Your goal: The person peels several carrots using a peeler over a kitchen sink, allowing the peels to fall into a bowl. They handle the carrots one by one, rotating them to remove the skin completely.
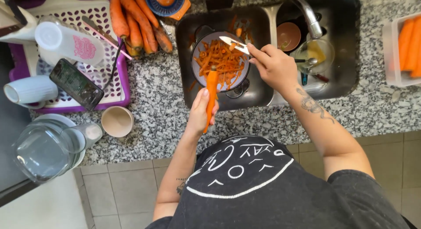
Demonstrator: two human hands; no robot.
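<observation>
L hand (199, 111) wrapped round a carrot (211, 95), fingers closed on its lower half, tip aimed up over the near rim of the bowl (196, 51); bowl sits in the sink (258, 91), full of orange peel strips (221, 58); R hand (274, 67) closed on a peeler (234, 44), index finger laid along it, blade over the bowl's far-right edge, not touching the carrot; just right of the bowl, in the sink's other half, a glass w/ spoon (309, 56) and a brown cup (288, 35) under the tap (307, 12); left of the bowl, on the granite counter, unpeeled carrots (136, 21) beside a purple drying rack (120, 82) w/ a phone (75, 83) and a white bottle (66, 41); far right of the bowl, a clear tub (390, 58) of peeled carrots; near-left, a small beige cup (117, 121).
</observation>
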